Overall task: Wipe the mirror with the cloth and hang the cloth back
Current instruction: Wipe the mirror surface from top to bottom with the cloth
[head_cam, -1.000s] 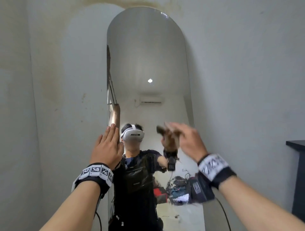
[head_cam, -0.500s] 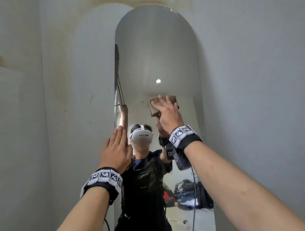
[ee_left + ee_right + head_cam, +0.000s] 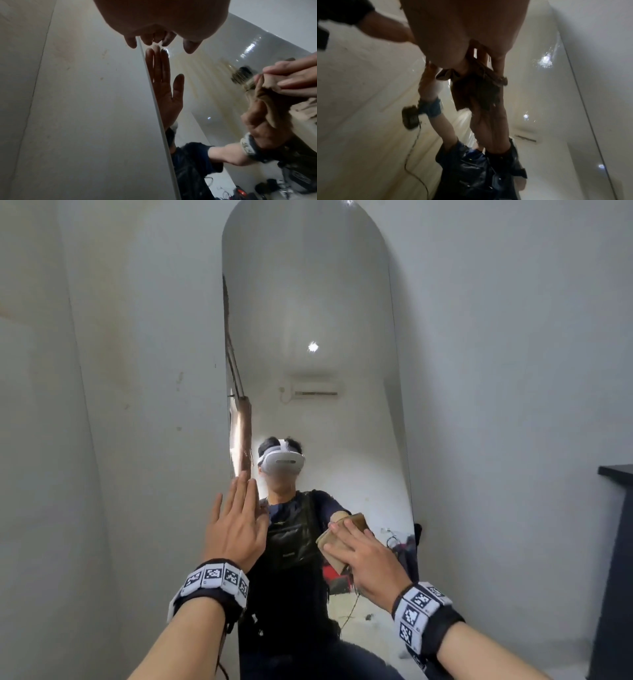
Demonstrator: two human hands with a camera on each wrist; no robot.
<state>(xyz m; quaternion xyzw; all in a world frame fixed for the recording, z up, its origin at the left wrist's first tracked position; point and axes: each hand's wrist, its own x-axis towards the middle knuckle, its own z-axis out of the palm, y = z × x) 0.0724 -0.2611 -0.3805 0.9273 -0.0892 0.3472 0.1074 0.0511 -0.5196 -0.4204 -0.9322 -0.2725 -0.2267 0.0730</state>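
A tall arched mirror [image 3: 308, 302] leans against the pale wall. My left hand [image 3: 236, 525] lies flat with straight fingers on the mirror's left edge [image 3: 154, 101], and its palm shows reflected in the glass. My right hand [image 3: 370, 563] holds a folded brown cloth [image 3: 334, 542] against the lower right part of the glass. In the left wrist view the cloth [image 3: 267, 81] is tucked between the fingers [image 3: 295, 75] of that hand. In the right wrist view the cloth [image 3: 479, 70] hangs below the palm, doubled by its reflection.
A dark cabinet [image 3: 613, 542] stands against the wall at the far right. Bare stained wall [image 3: 120, 405] lies to the left of the mirror. The glass reflects a person in a headset, with bags and cables on the floor behind.
My right hand carried the cloth up to the middle of the glass, then down to the lower right. The left hand has stayed flat on the mirror's left edge.
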